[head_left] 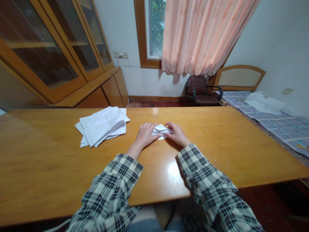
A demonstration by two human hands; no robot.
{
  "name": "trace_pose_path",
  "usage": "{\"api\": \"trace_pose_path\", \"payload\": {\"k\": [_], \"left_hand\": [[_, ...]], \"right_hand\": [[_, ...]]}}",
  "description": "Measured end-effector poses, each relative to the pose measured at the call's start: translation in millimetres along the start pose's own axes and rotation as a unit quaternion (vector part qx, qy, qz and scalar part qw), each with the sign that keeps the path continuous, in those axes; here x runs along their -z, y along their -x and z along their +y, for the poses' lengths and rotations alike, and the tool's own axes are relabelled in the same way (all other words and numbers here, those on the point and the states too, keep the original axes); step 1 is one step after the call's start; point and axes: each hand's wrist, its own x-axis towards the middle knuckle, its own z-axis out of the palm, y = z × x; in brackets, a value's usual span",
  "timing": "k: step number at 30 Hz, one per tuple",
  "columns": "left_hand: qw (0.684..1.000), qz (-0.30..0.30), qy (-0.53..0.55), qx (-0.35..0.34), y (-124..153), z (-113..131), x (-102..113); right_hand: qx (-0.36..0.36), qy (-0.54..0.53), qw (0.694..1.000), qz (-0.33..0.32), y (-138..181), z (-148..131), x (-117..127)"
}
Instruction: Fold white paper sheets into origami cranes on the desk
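A small piece of folded white paper point(161, 129), with several creased flaps, is between my two hands over the middle of the wooden table point(154, 174). My left hand point(146, 134) grips its left side, thumb at the near edge and fingers at the far edge. On the other side, my right hand point(178, 133) pinches the right end between thumb and forefinger. My fingertips cover both ends of the paper. Left of my left hand lies a loose stack of white paper sheets point(102, 125), some of them creased.
A glass-door wooden cabinet point(79, 80) stands beyond the table at the left. Past the far edge are a brown armchair point(200, 90) and a window with a pink curtain point(198, 35). A bed point(270, 112) with a checked cover is at the right.
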Motion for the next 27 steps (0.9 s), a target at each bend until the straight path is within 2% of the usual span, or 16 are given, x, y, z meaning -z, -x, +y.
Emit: {"api": "trace_pose_path", "payload": {"k": [5, 10, 16, 19, 23, 27], "left_hand": [[1.0, 0.021, -0.006, 0.003, 0.0, 6.8, 6.1], [0.998, 0.052, -0.011, 0.012, 0.6, 9.5, 8.7], [0.998, 0.047, -0.046, -0.008, 1.4, 10.6, 13.3], [0.997, 0.068, -0.045, -0.011, 2.0, 11.9, 16.7], [0.995, 0.09, -0.038, -0.022, 2.3, 12.0, 17.8], [0.996, 0.075, -0.031, -0.03, 1.2, 10.6, 15.4]], "right_hand": [[0.037, 0.027, 0.999, 0.002, 0.3, 0.3, 0.7], [0.043, 0.064, 0.997, 0.01, -0.2, -3.6, 2.4], [0.066, 0.069, 0.993, 0.062, -0.8, -5.3, 1.2], [0.07, 0.06, 0.992, 0.091, -0.7, -5.0, 1.3], [0.054, 0.073, 0.993, 0.069, 0.1, -4.7, 2.6], [0.03, 0.095, 0.994, 0.049, 0.7, -1.3, 1.6]]}}
